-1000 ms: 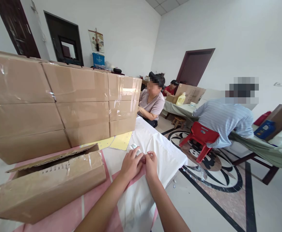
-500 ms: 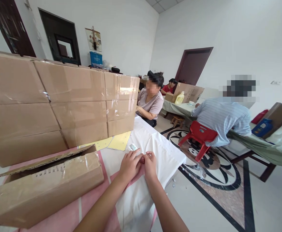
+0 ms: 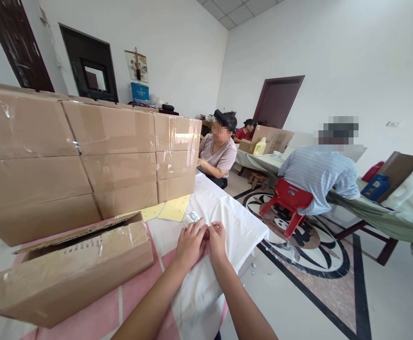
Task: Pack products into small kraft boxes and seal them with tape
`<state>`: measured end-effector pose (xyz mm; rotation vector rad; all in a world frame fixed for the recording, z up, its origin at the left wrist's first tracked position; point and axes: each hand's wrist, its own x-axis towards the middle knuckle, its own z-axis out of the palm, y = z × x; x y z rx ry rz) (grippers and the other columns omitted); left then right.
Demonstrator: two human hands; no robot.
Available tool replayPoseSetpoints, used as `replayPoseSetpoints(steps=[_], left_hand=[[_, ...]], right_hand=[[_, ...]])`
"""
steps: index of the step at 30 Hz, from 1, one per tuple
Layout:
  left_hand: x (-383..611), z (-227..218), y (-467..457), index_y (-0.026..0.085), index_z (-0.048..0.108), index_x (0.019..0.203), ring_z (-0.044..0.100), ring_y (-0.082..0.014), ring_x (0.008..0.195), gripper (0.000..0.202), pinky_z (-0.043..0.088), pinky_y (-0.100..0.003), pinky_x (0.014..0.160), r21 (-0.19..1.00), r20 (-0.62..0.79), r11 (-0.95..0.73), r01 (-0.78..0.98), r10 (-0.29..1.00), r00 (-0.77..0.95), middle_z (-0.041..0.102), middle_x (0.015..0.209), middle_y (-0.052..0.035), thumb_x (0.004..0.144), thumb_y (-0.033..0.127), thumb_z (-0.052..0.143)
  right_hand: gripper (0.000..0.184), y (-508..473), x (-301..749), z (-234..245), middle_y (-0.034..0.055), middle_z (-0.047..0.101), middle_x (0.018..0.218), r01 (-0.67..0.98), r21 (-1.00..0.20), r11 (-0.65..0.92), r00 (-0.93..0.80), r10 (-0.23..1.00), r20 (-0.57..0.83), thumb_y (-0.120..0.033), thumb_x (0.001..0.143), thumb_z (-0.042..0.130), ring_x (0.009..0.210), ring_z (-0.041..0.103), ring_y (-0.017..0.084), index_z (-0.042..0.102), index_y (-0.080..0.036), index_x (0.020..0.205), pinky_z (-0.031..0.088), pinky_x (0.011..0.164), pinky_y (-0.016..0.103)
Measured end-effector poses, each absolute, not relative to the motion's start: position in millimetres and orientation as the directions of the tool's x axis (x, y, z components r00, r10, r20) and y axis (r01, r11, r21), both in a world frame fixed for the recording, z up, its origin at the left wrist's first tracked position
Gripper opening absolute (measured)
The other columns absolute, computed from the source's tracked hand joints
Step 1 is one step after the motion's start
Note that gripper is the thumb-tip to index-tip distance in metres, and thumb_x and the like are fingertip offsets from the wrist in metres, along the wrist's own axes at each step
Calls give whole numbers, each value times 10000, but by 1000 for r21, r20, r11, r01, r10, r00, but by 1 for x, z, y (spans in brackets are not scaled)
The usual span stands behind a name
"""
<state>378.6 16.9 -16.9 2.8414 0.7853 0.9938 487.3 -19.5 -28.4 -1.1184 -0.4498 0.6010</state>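
Observation:
My left hand (image 3: 191, 242) is closed, its fingers curled over the near end of a small white item with green-blue print (image 3: 193, 216). The item's exact kind is too small to tell. Beside it, my right hand (image 3: 217, 239) pinches with thumb and fingers against the left fingertips. What lies between the right fingertips is hidden. Both hands are just above the white and pink cloth (image 3: 236, 226) on the table.
An opened cardboard box (image 3: 86, 264) lies to the left, before a wall of stacked taped cartons (image 3: 117, 137). Yellow sheets (image 3: 174, 208) lie by the cartons. A person (image 3: 219, 153) sits across; another sits on a red chair (image 3: 293, 193) at a green-covered table (image 3: 398, 217).
The head view has shifted slightly, so the room appears a little lower and moved left. Both hands stay together beside the white item, with only slight finger movement.

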Motion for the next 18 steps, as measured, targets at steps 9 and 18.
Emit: replayPoseSetpoints(steps=[9,18], left_hand=[[376,-23,16,234,526,1419,500,-297,1306,567,458,-448,1000,232,519,-854,466,514,683,485,1564,-65,867,108,514],[374,-17,15,284,532,1427,487,-290,1329,556,439,-449,1027,289,475,-826,483,562,677,532,1523,-42,894,130,488]], right_hand=[[268,-18,490,-29,-78,585,593,-126,-948,292,749,655,102,-332,711,623,538,578,151,465,-234,905,449,530,256],[199,-17,494,-36,-82,523,576,0,-973,229,717,678,159,-256,651,588,528,501,136,500,-228,827,386,511,242]])
